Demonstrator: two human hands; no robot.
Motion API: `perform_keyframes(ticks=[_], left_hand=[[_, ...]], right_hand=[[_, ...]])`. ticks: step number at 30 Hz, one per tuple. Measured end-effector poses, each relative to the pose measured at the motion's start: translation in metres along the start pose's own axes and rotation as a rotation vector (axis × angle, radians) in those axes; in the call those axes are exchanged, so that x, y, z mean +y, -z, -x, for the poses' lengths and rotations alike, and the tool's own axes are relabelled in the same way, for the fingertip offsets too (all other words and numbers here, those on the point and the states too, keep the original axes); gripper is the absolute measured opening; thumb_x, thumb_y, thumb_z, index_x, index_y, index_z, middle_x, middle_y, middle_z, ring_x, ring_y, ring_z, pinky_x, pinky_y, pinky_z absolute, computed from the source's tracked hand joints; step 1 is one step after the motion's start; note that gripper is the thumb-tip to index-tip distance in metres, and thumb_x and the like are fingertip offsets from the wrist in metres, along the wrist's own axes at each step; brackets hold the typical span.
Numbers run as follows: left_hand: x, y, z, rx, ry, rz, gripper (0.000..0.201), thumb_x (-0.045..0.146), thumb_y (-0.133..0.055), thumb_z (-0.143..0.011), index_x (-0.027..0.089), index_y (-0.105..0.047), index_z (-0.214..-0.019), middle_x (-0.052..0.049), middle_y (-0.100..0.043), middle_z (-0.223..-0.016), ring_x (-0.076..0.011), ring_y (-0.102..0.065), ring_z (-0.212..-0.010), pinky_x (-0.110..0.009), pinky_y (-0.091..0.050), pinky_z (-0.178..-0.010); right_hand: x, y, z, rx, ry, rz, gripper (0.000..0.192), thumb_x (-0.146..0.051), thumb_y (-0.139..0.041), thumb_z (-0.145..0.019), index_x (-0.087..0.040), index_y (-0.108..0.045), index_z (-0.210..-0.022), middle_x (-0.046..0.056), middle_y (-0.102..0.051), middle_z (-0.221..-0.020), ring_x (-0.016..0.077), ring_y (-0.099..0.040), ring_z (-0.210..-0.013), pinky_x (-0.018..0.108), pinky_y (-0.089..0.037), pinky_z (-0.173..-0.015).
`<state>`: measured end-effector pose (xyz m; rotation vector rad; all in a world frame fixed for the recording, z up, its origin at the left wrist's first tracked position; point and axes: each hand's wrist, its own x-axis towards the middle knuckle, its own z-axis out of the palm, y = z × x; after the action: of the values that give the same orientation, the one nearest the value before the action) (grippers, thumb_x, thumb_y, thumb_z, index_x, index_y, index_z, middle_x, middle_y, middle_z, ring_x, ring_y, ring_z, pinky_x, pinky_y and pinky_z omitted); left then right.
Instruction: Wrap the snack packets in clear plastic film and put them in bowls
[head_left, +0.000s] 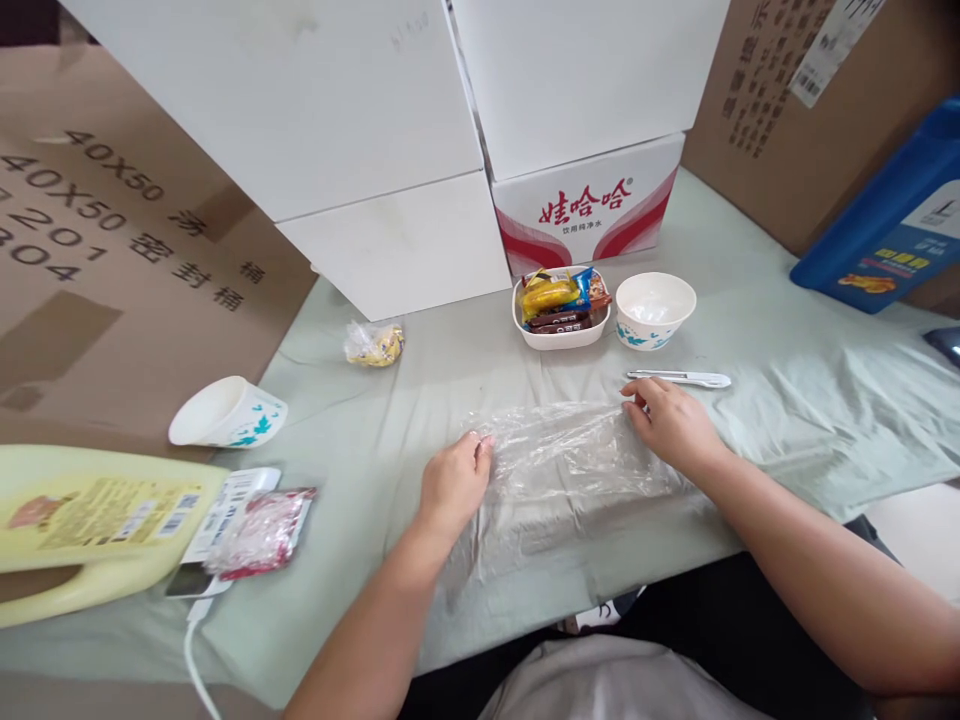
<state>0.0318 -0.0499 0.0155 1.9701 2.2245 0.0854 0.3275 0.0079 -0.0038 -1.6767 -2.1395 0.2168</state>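
A person in a grey top spread a sheet of clear plastic (559,460) across a table draped in pale green cloth (352,430), the film lying wrinkled between two bare hands near the table's front edge. The left hand (456,480) had its thumb and forefinger pinched together on the film's upper left edge, the gap between them closed. The right hand (671,422) reached the opposite upper corner with fingers curled and thumb drawn close to them; from where I stood, I could not tell whether they had the plastic firmly caught.

Just beyond the right hand lay a white utility knife (701,380). Behind the film stood a white oval tray (562,341) filled with wrapped snacks (551,295), yellow, blue and brown, and just beside it a paper bowl (654,332) with a blue-green leaf print. A clear bag with yellow contents (375,345) sat to the left, and a second paper bowl (259,425) stood near a brown carton (135,220). A pale yellow jug (112,515) and a red packet in clear wrapping (262,535) lay at the near left. White boxes (397,245) rose along the back, while a blue container (885,220) leaned at far right.
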Motion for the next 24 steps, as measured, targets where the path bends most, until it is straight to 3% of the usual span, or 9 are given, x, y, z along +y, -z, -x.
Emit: perform_keyframes(ticks=[6, 10, 14, 16, 19, 22, 24], left_hand=[[-0.004, -0.009, -0.004, 0.141, 0.000, 0.051, 0.022, 0.032, -0.050, -0.095, 0.019, -0.063, -0.082, -0.003, -0.070, -0.084, -0.0169, -0.063, -0.076, -0.026, -0.035, -0.065], [-0.003, -0.010, -0.009, 0.115, 0.052, -0.022, 0.026, 0.035, -0.045, -0.097, 0.020, -0.065, -0.089, -0.005, -0.071, -0.081, -0.0195, -0.065, -0.074, -0.027, -0.035, -0.063], [0.002, -0.009, -0.014, 0.089, 0.083, -0.136, 0.031, 0.037, -0.040, -0.099, 0.019, -0.065, -0.095, -0.008, -0.072, -0.081, -0.0233, -0.068, -0.074, -0.029, -0.033, -0.059], [0.004, -0.009, -0.015, 0.068, 0.086, -0.174, 0.033, 0.038, -0.038, -0.100, 0.019, -0.065, -0.096, -0.008, -0.072, -0.080, -0.0248, -0.069, -0.075, -0.029, -0.032, -0.057], [0.008, -0.009, -0.015, 0.052, 0.091, -0.208, 0.033, 0.038, -0.037, -0.100, 0.019, -0.064, -0.096, -0.009, -0.073, -0.079, -0.0257, -0.070, -0.076, -0.029, -0.031, -0.056], [0.010, -0.009, -0.015, 0.048, 0.089, -0.216, 0.033, 0.039, -0.037, -0.100, 0.020, -0.064, -0.097, -0.008, -0.073, -0.081, -0.0256, -0.070, -0.077, -0.029, -0.033, -0.057], [0.009, -0.007, -0.016, 0.048, 0.092, -0.207, 0.034, 0.040, -0.037, -0.100, 0.020, -0.064, -0.096, -0.008, -0.073, -0.081, -0.0257, -0.070, -0.077, -0.029, -0.035, -0.057]], right_hand=[[-0.001, 0.003, 0.002, -0.017, 0.018, 0.085, 0.021, -0.018, -0.048, -0.088, -0.020, -0.063, -0.102, 0.008, -0.070, -0.101, 0.0225, -0.064, -0.093, 0.031, -0.045, -0.076], [-0.003, 0.004, 0.003, -0.046, -0.002, 0.113, 0.022, -0.016, -0.046, -0.087, -0.019, -0.063, -0.100, 0.007, -0.070, -0.101, 0.0212, -0.065, -0.089, 0.030, -0.045, -0.073], [-0.004, 0.008, 0.003, 0.008, 0.030, 0.135, 0.022, -0.013, -0.048, -0.084, -0.018, -0.064, -0.098, 0.008, -0.070, -0.096, 0.0234, -0.064, -0.089, 0.033, -0.047, -0.075], [-0.007, 0.012, 0.004, 0.079, 0.126, 0.106, 0.020, -0.013, -0.048, -0.085, -0.017, -0.065, -0.096, 0.010, -0.069, -0.094, 0.0253, -0.063, -0.092, 0.037, -0.049, -0.081], [-0.017, 0.017, 0.008, 0.129, 0.389, -0.035, 0.019, -0.020, -0.050, -0.091, -0.018, -0.066, -0.101, 0.012, -0.068, -0.103, 0.0264, -0.060, -0.103, 0.042, -0.048, -0.092], [-0.026, 0.013, 0.015, -0.044, 0.609, -0.108, 0.029, -0.028, -0.056, -0.092, -0.019, -0.064, -0.118, 0.013, -0.063, -0.125, 0.0280, -0.053, -0.121, 0.046, -0.046, -0.100], [-0.028, 0.005, 0.019, -0.178, 0.634, -0.060, 0.040, -0.034, -0.061, -0.090, -0.018, -0.060, -0.127, 0.014, -0.058, -0.136, 0.0311, -0.047, -0.129, 0.050, -0.044, -0.103]])
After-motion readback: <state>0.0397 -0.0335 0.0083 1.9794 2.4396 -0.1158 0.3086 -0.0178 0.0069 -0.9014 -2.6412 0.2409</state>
